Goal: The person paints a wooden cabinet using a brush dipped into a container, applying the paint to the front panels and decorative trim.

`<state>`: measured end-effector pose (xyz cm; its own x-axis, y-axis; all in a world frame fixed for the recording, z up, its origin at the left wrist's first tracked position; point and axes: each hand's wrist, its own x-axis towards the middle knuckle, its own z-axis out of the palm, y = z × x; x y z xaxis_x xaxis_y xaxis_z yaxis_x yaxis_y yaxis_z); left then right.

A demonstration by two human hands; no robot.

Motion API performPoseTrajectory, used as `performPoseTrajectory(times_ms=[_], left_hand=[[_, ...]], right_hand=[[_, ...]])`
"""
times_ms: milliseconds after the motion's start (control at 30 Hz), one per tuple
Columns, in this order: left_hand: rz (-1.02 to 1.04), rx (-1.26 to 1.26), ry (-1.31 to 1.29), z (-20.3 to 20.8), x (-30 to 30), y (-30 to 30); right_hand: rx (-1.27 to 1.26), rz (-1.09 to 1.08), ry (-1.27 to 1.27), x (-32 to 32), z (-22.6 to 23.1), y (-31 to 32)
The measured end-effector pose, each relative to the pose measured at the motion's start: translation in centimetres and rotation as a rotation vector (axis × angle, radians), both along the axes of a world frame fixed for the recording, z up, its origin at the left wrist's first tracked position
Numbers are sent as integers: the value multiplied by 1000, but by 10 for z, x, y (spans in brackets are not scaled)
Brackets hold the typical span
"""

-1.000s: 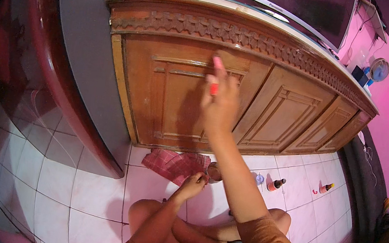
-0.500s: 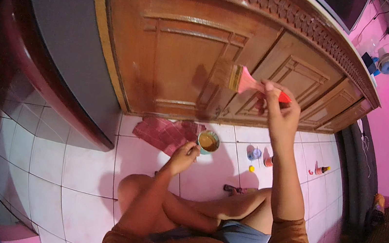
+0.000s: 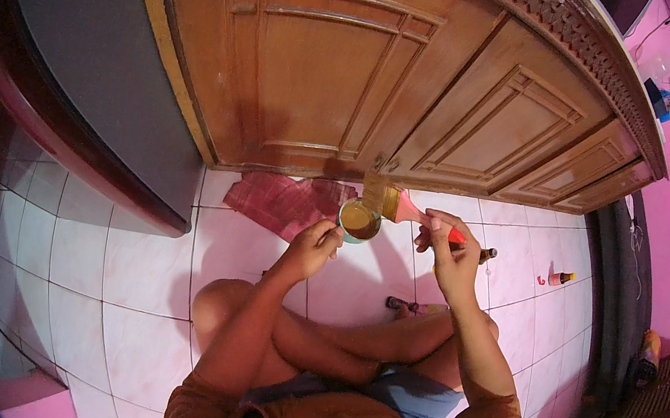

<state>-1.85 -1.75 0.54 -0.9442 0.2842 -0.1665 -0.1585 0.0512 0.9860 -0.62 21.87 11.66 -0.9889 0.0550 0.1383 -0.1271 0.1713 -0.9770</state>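
Observation:
My left hand (image 3: 315, 249) is closed on the handle of a cup (image 3: 344, 213) with a light greenish rim and brown liquid inside. In my right hand (image 3: 450, 245) is a flat paintbrush (image 3: 408, 209) with a pink and red handle, pinched between the fingers. Its bristles point left, at the cup's upper right edge; whether they touch the rim I cannot tell. Just beyond both hands stands a brown wooden cabinet (image 3: 318, 80) with panelled doors and two small knobs near the bottom of the door seam.
A dark red cloth (image 3: 272, 201) lies on the tiles against the cabinet's base. To the right are a dark bottle (image 3: 488, 254) and a small bottle with a yellow cap (image 3: 563, 279). A tall grey appliance (image 3: 115, 79) stands at left. My crossed legs (image 3: 333, 352) are below.
My right hand has brought the paintbrush down from in front of the cabinet door to the cup. My left hand still holds the cup. The view has shifted a little.

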Motion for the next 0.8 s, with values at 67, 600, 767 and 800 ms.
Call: performPoseTrajectory(times_ms=[67,600,767,800], left_hand=[[-1,-9,1,2,-1,-2],[5,-71,54,-1,1,1],[26,-65,108,-16,4,4],[30,-64,140,-16,4,4]], right_hand=[[-24,-7,14,7,-10,0],[426,107,-10,2,16,-3],[605,184,39,-6,28,-13],[604,183,39,-8,30,-14]])
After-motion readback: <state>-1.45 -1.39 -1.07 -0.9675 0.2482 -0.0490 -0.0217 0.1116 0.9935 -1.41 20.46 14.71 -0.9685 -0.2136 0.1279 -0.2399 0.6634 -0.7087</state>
